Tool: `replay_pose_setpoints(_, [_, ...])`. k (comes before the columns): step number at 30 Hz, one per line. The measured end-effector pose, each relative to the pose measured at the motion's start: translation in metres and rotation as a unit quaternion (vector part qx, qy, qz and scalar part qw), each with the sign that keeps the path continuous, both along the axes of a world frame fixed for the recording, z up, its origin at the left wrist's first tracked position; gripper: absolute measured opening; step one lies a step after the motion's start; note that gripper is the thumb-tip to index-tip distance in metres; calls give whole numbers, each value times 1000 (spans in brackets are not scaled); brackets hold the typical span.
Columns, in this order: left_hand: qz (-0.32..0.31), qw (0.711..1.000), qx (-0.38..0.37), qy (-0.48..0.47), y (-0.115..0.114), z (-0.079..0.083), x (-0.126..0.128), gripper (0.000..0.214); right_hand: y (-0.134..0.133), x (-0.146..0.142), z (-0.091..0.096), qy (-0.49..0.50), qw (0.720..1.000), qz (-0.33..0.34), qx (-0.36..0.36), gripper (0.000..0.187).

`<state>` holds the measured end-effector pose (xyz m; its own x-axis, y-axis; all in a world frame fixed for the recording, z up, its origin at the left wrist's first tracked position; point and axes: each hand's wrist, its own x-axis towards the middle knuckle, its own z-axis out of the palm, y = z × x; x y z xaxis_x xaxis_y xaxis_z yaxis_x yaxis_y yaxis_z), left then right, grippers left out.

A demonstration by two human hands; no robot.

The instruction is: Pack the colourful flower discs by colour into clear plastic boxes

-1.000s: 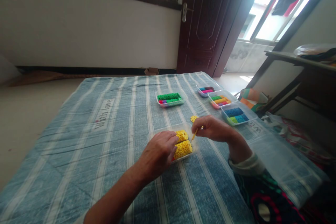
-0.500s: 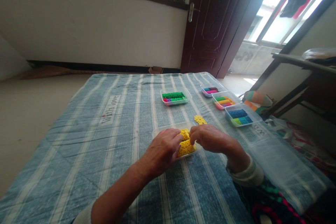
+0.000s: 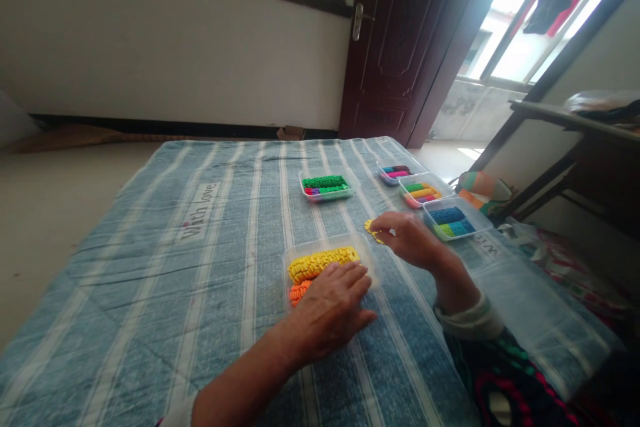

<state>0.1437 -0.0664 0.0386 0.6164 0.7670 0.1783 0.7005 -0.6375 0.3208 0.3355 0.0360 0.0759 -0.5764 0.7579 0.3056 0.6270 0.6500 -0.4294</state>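
A clear plastic tray (image 3: 290, 259) in front of me holds a row of yellow pieces (image 3: 323, 261) and a few orange pieces (image 3: 299, 291). My left hand (image 3: 331, 310) rests over the tray's near right part, fingers lying flat and spread. My right hand (image 3: 410, 238) reaches past the tray to a small pile of loose yellow pieces (image 3: 371, 227) on the cloth, fingertips pinched at the pile. What the fingertips hold is too small to make out.
A blue striped cloth (image 3: 200, 267) covers the surface. Farther back stand a tray of green pieces (image 3: 326, 185) and three small trays of mixed colours (image 3: 424, 192). A large clear box (image 3: 540, 320) lies at the right. A dark door and a bench are behind.
My right hand left the tray and moved back and right to the loose yellow pile. My left hand slid toward me and flattened, uncovering the yellow row and the orange pieces.
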Motion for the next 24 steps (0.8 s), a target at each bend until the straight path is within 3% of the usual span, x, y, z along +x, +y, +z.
replay_pose_setpoints(7, [4,999,-32,13,-1,-10,0,49,9,6,-3,14,998,-57,-32,15])
replay_pose_setpoints(13, [59,997,-29,-48,7,4,-1,31,8,1,-4,18,999,-22,-46,12])
replay_pose_setpoints(18, [118,989,-52,70,17,20,0,16,10,0,-6,10,999,-3,-50,9])
replay_pose_setpoints(24, [120,978,-92,142,30,27,10,16,0,-1,2,-3,998,23,-64,11])
